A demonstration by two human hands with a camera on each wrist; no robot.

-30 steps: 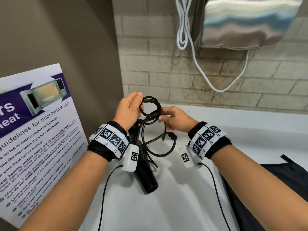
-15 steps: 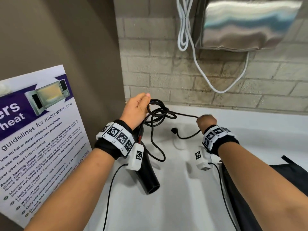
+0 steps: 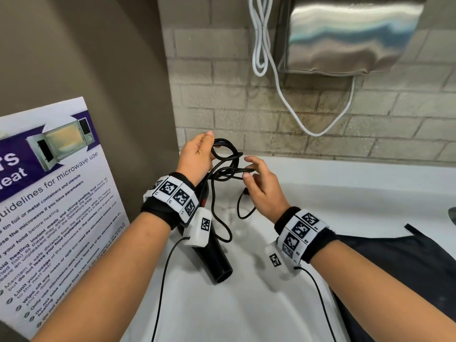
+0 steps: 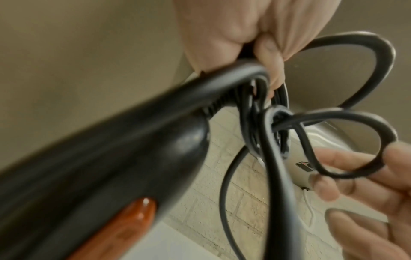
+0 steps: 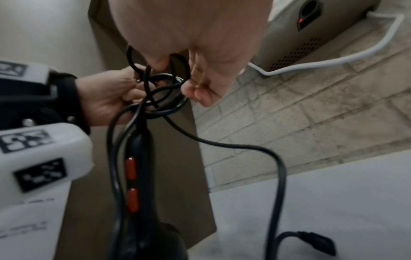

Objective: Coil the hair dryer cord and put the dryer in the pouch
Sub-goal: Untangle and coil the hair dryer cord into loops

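Observation:
My left hand (image 3: 203, 150) holds the black hair dryer (image 3: 214, 261) up by the end of its handle, barrel pointing down at the white counter. It also grips several loops of the black cord (image 3: 225, 154) against the handle; the left wrist view shows my left hand (image 4: 255, 35) curled round the cord (image 4: 355, 70). My right hand (image 3: 249, 170) pinches a fresh loop of cord beside the left hand, as the right hand's fingers (image 4: 347, 172) show. The plug (image 5: 318, 241) dangles just above the counter. The dryer handle (image 5: 133, 176) carries two red switches. The black pouch (image 3: 407, 267) lies flat at the right.
A microwave guidelines poster (image 3: 49, 206) leans on the brown wall at the left. A steel hand dryer (image 3: 345, 35) with a white cable (image 3: 291, 107) hangs on the brick wall behind. A white counter (image 3: 246, 304) lies below my hands.
My right hand, stretched out to the right with the cord taut half a second ago, has swung back to the left hand with a new loop. The plug hangs lower.

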